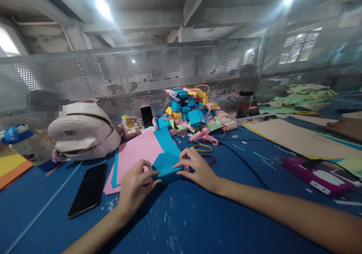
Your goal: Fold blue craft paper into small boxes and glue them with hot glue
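Between my two hands is a folded blue paper box [167, 165], held low over the blue tabletop. My left hand [137, 182] pinches its left end between thumb and fingers. At the other end, my right hand [198, 168] grips the box's right side the same way. Pink paper sheets [141, 152] lie just behind the box, with a blue paper strip [167, 140] on top. Scissors with yellow and red handles [208, 159] rest past my right hand, their blades hidden. A pink glue gun [204, 136] lies farther back.
A pile of small paper boxes [188, 108] stands behind the sheets. To the left are a black phone [88, 190], a white backpack [85, 131] and a bottle [31, 148]. A purple power bank-like device [316, 175] lies right. Another person's hand [346, 128] rests at far right.
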`<action>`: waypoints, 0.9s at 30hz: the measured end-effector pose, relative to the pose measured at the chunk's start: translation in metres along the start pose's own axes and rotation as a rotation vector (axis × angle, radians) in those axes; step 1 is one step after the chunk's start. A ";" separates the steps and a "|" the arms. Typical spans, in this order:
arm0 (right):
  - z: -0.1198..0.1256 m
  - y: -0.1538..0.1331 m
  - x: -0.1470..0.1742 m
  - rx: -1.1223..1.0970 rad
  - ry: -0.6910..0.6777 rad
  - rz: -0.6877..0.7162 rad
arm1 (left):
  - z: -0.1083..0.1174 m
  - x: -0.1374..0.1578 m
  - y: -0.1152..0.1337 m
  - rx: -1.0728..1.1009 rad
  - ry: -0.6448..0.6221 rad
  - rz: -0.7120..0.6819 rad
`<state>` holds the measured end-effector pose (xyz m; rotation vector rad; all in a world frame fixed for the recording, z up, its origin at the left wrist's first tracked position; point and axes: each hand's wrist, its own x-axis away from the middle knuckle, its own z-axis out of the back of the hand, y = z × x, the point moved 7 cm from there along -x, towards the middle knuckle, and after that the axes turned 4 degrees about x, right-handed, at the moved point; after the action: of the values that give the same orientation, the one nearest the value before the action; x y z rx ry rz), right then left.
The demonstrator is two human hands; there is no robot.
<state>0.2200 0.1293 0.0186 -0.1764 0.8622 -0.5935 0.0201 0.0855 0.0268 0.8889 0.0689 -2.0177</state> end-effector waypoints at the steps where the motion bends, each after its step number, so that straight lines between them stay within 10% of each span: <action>1: -0.001 -0.002 0.000 0.004 -0.017 0.018 | -0.001 -0.001 0.001 -0.010 -0.012 -0.012; 27: -0.021 -0.024 -0.028 0.044 -0.212 -0.016 | -0.014 -0.020 0.014 0.004 -0.175 0.168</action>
<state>0.1799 0.1271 0.0323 -0.2021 0.6429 -0.5970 0.0453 0.0975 0.0324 0.6934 -0.1048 -1.9299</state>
